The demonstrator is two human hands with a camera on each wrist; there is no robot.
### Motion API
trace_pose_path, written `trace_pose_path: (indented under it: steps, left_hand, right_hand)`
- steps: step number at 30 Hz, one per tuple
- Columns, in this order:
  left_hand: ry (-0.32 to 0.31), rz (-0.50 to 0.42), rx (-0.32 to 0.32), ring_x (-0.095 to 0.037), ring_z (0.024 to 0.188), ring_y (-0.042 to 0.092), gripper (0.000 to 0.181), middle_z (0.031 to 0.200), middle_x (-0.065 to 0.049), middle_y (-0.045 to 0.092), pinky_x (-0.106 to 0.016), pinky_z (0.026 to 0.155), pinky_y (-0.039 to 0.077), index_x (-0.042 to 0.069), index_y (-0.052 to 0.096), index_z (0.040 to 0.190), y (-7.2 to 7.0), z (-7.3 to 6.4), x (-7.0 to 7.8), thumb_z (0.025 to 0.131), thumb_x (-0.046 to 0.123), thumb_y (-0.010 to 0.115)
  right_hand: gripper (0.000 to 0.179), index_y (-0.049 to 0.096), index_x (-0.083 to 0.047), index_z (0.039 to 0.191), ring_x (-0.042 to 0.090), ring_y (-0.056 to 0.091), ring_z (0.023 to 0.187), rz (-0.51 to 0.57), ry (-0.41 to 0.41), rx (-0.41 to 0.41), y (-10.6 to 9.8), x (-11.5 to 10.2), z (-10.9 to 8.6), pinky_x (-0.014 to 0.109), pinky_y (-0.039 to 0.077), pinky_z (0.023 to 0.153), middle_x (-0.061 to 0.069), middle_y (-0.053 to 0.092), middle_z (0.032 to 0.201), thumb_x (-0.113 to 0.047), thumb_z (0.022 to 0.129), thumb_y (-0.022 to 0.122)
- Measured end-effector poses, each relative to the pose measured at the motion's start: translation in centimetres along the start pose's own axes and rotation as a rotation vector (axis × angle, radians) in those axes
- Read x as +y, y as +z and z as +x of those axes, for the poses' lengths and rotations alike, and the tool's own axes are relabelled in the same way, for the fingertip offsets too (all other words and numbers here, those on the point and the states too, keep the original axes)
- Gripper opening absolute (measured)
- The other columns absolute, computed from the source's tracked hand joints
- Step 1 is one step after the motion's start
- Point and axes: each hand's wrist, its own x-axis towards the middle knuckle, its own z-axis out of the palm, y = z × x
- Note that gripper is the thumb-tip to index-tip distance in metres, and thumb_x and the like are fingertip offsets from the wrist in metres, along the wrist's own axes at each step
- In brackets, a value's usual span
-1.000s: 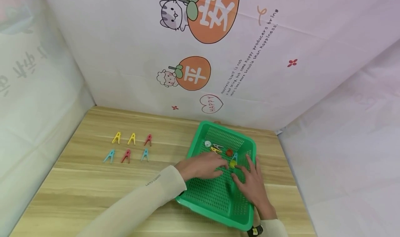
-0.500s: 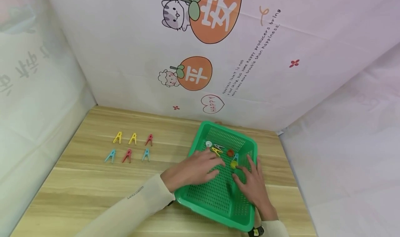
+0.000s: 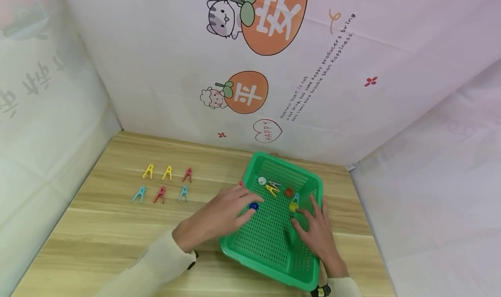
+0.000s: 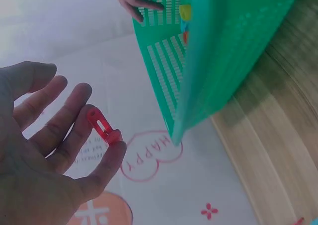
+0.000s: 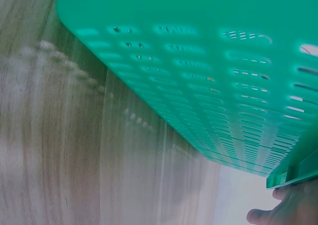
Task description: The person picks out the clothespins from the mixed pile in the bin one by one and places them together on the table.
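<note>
My left hand [image 3: 223, 214] hovers over the left rim of a green basket [image 3: 250, 268]. Thumb and finger pinch a red clothespin [image 4: 105, 126], best seen in the left wrist view; the head view shows only its end. Astride the basket's right wall rests my right hand [image 3: 318, 234], some fingers inside and some outside, apparently spread. A yellow round cap [image 3: 293, 207] lies by its index fingertip, with a blue clothespin [image 3: 296, 197] just behind. Also inside are a dark blue round piece [image 3: 254, 206], a whitish disc [image 3: 262, 181], a brown-orange one [image 3: 289, 192], and yellow [image 3: 271, 190] and grey [image 3: 275, 184] clothespins.
Two rows of clothespins lie on the wooden table [image 3: 117, 227] to the left. The back row has yellow [image 3: 167, 172] and red [image 3: 188, 174] ones; the front row has blue [image 3: 138, 194] and red [image 3: 159, 194]. A printed cloth wall [image 3: 172, 92] rises behind the table.
My left hand has drawn left from the basket's middle to its left rim, with the red clothespin now showing at its fingers. The dark blue piece is uncovered. My right hand stays put.
</note>
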Motion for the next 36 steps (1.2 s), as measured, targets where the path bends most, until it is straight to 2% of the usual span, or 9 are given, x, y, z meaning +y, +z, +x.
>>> trace_pose_path:
  steps: [3, 7, 11, 15, 23, 26, 34, 36]
  left_hand:
    - [-0.048, -0.023, 0.028, -0.026, 0.145, 0.058, 0.034, 0.144, 0.001, 0.07, -0.059, 0.125, 0.041, 0.021, 0.068, 0.144, -0.7, -1.3, -0.9, 0.112, 0.027, 0.063]
    - [-0.082, 0.0, 0.082, -0.029, 0.144, 0.059, 0.034, 0.147, 0.0, 0.069, -0.061, 0.12, 0.046, 0.019, 0.069, 0.144, -1.4, -2.9, -1.9, 0.11, 0.024, 0.064]
    - [-0.083, 0.068, 0.139, -0.026, 0.137, 0.063, 0.032, 0.141, 0.001, 0.072, -0.059, 0.116, 0.051, 0.019, 0.07, 0.141, -1.8, -4.6, -2.9, 0.109, 0.021, 0.067]
    - [-0.07, 0.142, 0.186, -0.026, 0.134, 0.065, 0.032, 0.136, 0.001, 0.073, -0.06, 0.116, 0.051, 0.019, 0.071, 0.14, -1.9, -6.4, -4.2, 0.107, 0.019, 0.069]
    - [-0.085, 0.213, 0.205, -0.028, 0.13, 0.067, 0.031, 0.132, -0.001, 0.075, -0.06, 0.109, 0.055, 0.016, 0.073, 0.136, -1.8, -10.0, -6.9, 0.105, 0.014, 0.072]
    - [-0.097, 0.231, 0.207, -0.029, 0.129, 0.068, 0.032, 0.132, -0.002, 0.075, -0.061, 0.115, 0.052, 0.016, 0.073, 0.137, -1.7, -11.3, -7.9, 0.105, 0.014, 0.072]
    - [-0.207, 0.251, 0.208, -0.036, 0.128, 0.069, 0.033, 0.133, -0.006, 0.075, -0.069, 0.1, 0.055, 0.015, 0.073, 0.134, -1.7, -15.1, -10.1, 0.101, 0.014, 0.077]
    - [-0.236, 0.251, 0.204, -0.04, 0.128, 0.068, 0.033, 0.131, -0.007, 0.075, -0.07, 0.1, 0.055, 0.016, 0.074, 0.133, -1.7, -16.0, -10.6, 0.1, 0.013, 0.077]
  right_hand:
    - [0.038, 0.078, -0.005, 0.125, 0.061, 0.01, 0.163, 0.001, 0.015, -0.021, 0.0, 0.1, 0.0, 0.082, 0.023, 0.123, 0.029, 0.034, 0.173, -0.034, 0.1, 0.078]
    - [0.04, 0.078, -0.004, 0.126, 0.061, 0.009, 0.163, 0.001, 0.023, -0.034, 0.0, 0.1, 0.0, 0.082, 0.023, 0.123, 0.028, 0.033, 0.173, -0.035, 0.101, 0.077]
    - [0.041, 0.077, -0.003, 0.126, 0.062, 0.009, 0.163, 0.006, 0.022, -0.034, -0.1, 0.1, 0.0, 0.082, 0.022, 0.123, 0.028, 0.032, 0.173, -0.035, 0.101, 0.077]
    - [0.041, 0.078, -0.003, 0.126, 0.062, 0.01, 0.163, 0.005, 0.018, -0.031, 0.0, 0.1, -0.1, 0.082, 0.022, 0.123, 0.029, 0.033, 0.173, -0.035, 0.101, 0.077]
    - [0.04, 0.078, -0.004, 0.125, 0.062, 0.011, 0.162, 0.004, 0.007, -0.022, 0.1, 0.1, 0.0, 0.082, 0.023, 0.123, 0.029, 0.034, 0.172, -0.035, 0.1, 0.077]
    - [0.039, 0.078, -0.004, 0.124, 0.062, 0.011, 0.162, 0.006, 0.004, -0.018, 0.2, 0.1, 0.0, 0.082, 0.023, 0.123, 0.029, 0.034, 0.172, -0.035, 0.1, 0.078]
    - [0.041, 0.078, -0.004, 0.127, 0.06, 0.009, 0.163, 0.002, 0.024, -0.047, 0.1, 0.1, 0.1, 0.083, 0.023, 0.122, 0.028, 0.032, 0.173, -0.037, 0.102, 0.076]
    - [0.043, 0.077, -0.004, 0.128, 0.06, 0.007, 0.164, 0.001, 0.033, -0.058, 0.0, 0.0, 0.2, 0.082, 0.022, 0.123, 0.028, 0.03, 0.174, -0.038, 0.102, 0.075]
